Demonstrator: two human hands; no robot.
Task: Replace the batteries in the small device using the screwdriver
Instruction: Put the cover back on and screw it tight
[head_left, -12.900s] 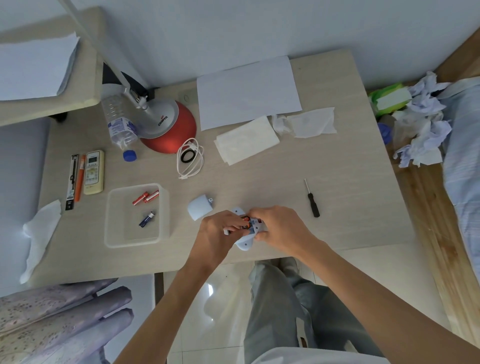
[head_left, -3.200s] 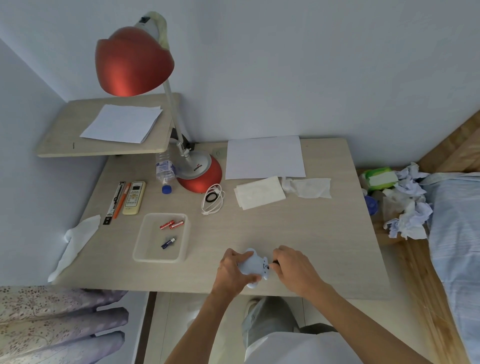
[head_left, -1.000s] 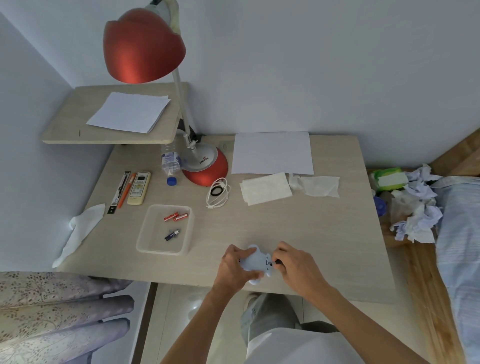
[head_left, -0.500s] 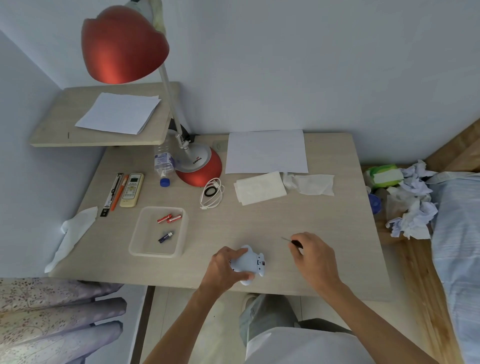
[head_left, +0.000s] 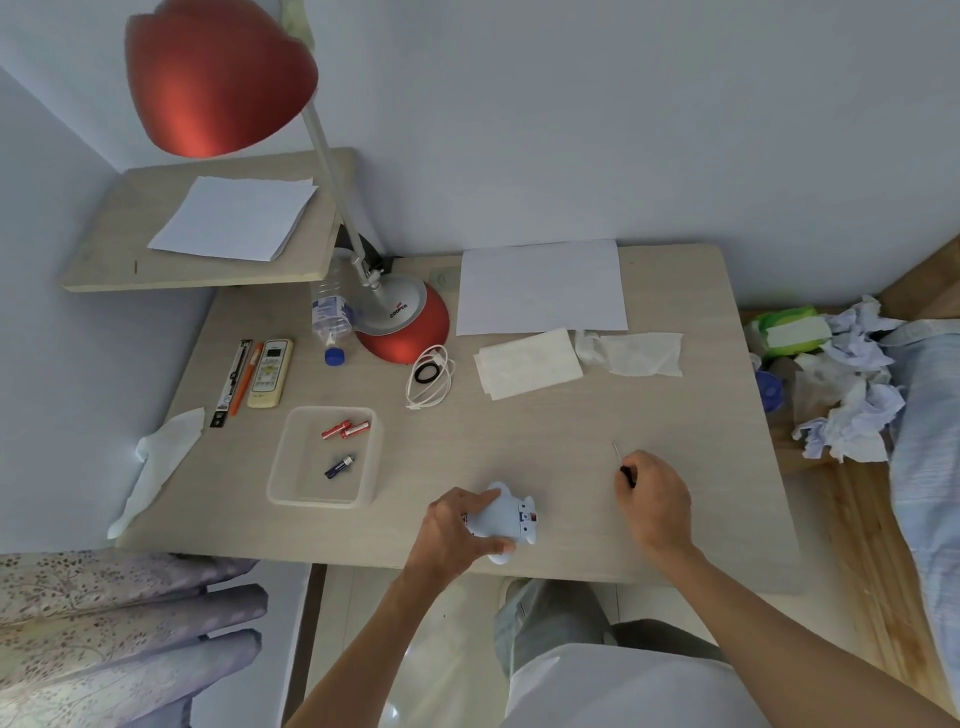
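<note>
The small pale-blue device lies on the wooden desk near its front edge, and my left hand grips its left side. My right hand rests on the desk to the right of the device, closed around the black-handled screwdriver; its thin metal tip pokes out past my fingers, pointing away from me. A clear plastic tray to the left holds two red batteries and one dark blue battery.
A red desk lamp stands at the back beside a water bottle, a coiled white cable, a remote and pens. Paper sheets and tissues lie at the back. Crumpled tissues pile up off the desk's right edge.
My right hand has pulled away from the device to the right with the screwdriver and now rests on the desk. My left hand keeps hold of the device.
</note>
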